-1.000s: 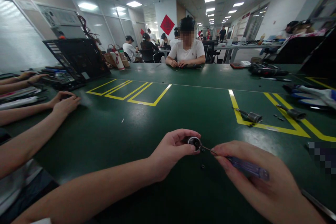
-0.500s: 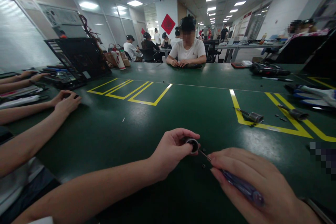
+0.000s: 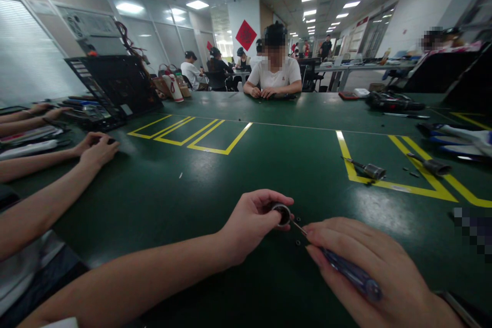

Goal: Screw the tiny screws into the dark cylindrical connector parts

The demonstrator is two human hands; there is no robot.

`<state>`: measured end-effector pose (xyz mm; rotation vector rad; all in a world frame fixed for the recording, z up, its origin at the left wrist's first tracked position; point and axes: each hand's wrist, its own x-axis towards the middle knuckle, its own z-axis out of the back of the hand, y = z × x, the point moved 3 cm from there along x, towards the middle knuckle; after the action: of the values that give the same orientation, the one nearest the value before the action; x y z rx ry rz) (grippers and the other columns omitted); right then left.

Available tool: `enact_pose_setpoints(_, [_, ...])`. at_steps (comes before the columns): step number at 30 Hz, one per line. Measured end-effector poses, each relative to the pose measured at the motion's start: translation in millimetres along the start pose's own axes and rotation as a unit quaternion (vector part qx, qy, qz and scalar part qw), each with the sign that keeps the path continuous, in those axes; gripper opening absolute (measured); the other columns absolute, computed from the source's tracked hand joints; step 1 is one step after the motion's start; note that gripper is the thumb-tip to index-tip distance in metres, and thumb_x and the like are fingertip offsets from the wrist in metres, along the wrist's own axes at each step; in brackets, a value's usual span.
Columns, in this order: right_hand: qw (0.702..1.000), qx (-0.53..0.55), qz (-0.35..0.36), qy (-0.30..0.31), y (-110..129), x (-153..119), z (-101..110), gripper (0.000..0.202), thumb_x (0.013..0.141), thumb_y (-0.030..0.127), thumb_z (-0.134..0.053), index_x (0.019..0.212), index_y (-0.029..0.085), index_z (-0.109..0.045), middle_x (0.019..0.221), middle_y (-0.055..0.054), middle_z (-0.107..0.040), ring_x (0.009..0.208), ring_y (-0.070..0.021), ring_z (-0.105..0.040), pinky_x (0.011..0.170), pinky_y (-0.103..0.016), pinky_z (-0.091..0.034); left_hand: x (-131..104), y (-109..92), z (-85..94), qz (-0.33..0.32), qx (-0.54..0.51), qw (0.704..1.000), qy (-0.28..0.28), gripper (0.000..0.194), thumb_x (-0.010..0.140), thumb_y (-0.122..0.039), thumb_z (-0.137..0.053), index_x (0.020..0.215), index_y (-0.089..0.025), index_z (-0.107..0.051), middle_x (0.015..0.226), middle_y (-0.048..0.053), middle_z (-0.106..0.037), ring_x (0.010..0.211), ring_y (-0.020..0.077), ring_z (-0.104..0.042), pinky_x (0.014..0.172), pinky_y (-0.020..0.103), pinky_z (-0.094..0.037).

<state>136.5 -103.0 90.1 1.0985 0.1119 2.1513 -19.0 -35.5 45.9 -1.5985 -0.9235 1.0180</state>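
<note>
My left hand (image 3: 251,223) is closed round a small metal cylinder (image 3: 283,214), its open round end turned toward the right. Between the fingers of my right hand (image 3: 369,261) is a screwdriver (image 3: 351,272) with a translucent purple-blue handle. Its thin shaft points up and left to the cylinder's rim; whether the tip touches cannot be made out. Two tiny dark ring-like parts (image 3: 298,242) lie on the green table (image 3: 184,215) between my hands.
Farther right, two metal cup-shaped parts with shafts (image 3: 373,171) (image 3: 436,166) lie by yellow tape lines (image 3: 418,192). Blue-and-white gloves (image 3: 465,141) rest at the right edge. A co-worker's hands (image 3: 98,148) are on the left, and another person (image 3: 273,74) sits opposite.
Both hands keep their grips. My right hand and the screwdriver have shifted very slightly left, and the cylinder has turned or moved a little in my left hand.
</note>
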Motion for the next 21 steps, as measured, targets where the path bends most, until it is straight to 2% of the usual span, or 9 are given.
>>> enact_pose_setpoints(2, [1.0, 0.007, -0.025, 0.0, -0.6, -1.9, 1.1, 0.017, 0.08, 0.019, -0.056, 0.095, 0.026, -0.061, 0.085, -0.002, -0.073, 0.074, -0.0187, -0.069, 0.065, -0.029, -0.057, 0.3, -0.3, 0.8, 0.0, -0.003, 1.0, 0.0, 0.016, 0.07, -0.012, -0.064, 0.086, -0.013, -0.066, 0.094, 0.006, -0.067, 0.084, 0.0181, -0.065, 0.076, 0.033, -0.054])
enact_pose_setpoints(5, [0.99, 0.045, -0.131, -0.008, -10.4, -2.4, 3.1, 0.01, 0.083, 0.024, -0.053, 0.083, 0.025, -0.062, 0.073, -0.001, -0.07, 0.063, -0.0165, -0.067, 0.055, -0.026, -0.054, 0.7, -2.1, 3.9, 0.011, -0.01, 1.0, -0.006, 0.023, 0.068, -0.01, -0.066, 0.091, -0.014, -0.065, 0.093, 0.006, -0.067, 0.088, 0.0198, -0.065, 0.082, 0.038, -0.051])
enact_pose_setpoints(7, [0.967, 0.102, -0.231, -0.015, -23.1, -1.5, 1.8, 0.016, 0.084, 0.03, -0.051, 0.075, 0.023, -0.062, 0.064, -0.001, -0.067, 0.056, -0.0153, -0.064, 0.049, -0.024, -0.051, 1.2, -3.5, 6.3, 0.025, -0.014, 1.0, -0.009, 0.032, 0.067, -0.009, -0.067, 0.098, -0.015, -0.063, 0.092, 0.006, -0.067, 0.091, 0.0199, -0.064, 0.09, 0.04, -0.047])
enact_pose_setpoints(9, [0.93, 0.173, -0.325, -0.006, -37.1, -1.1, -3.4, 0.022, 0.083, 0.038, -0.052, 0.072, 0.021, -0.061, 0.06, -0.002, -0.066, 0.054, -0.0159, -0.064, 0.048, -0.025, -0.052, 2.4, -4.8, 8.4, 0.031, -0.016, 0.999, -0.015, 0.039, 0.066, -0.008, -0.068, 0.103, -0.016, -0.061, 0.095, 0.006, -0.067, 0.095, 0.0196, -0.063, 0.096, 0.041, -0.043])
enact_pose_setpoints(11, [0.897, 0.214, -0.385, 0.017, -48.2, -1.3, -10.0, 0.026, 0.081, 0.043, -0.053, 0.071, 0.019, -0.06, 0.059, -0.003, -0.065, 0.054, -0.0166, -0.063, 0.049, -0.027, -0.052, 4.3, -6.0, 10.1, 0.024, -0.023, 0.999, -0.019, 0.043, 0.065, -0.008, -0.069, 0.106, -0.016, -0.059, 0.102, 0.006, -0.065, 0.1, 0.0202, -0.061, 0.098, 0.041, -0.041])
enact_pose_setpoints(14, [0.883, 0.218, -0.414, 0.039, -55.9, -2.4, -16.1, 0.03, 0.079, 0.046, -0.053, 0.071, 0.019, -0.059, 0.06, -0.004, -0.064, 0.057, -0.0176, -0.062, 0.052, -0.029, -0.051, 8.3, -7.1, 12.3, 0.006, -0.038, 0.999, -0.018, 0.046, 0.064, -0.008, -0.071, 0.106, -0.016, -0.057, 0.107, 0.007, -0.062, 0.103, 0.0213, -0.059, 0.098, 0.042, -0.041])
enact_pose_setpoints(21, [0.907, 0.167, -0.377, 0.079, -51.1, -4.1, -20.0, 0.031, 0.081, 0.045, -0.047, 0.071, 0.019, -0.061, 0.063, -0.005, -0.066, 0.059, -0.0198, -0.063, 0.055, -0.032, -0.049, 13.6, -7.1, 15.4, 0.003, -0.031, 0.999, -0.018, 0.038, 0.064, -0.008, -0.071, 0.098, -0.015, -0.056, 0.103, 0.007, -0.062, 0.102, 0.0212, -0.058, 0.098, 0.043, -0.04])
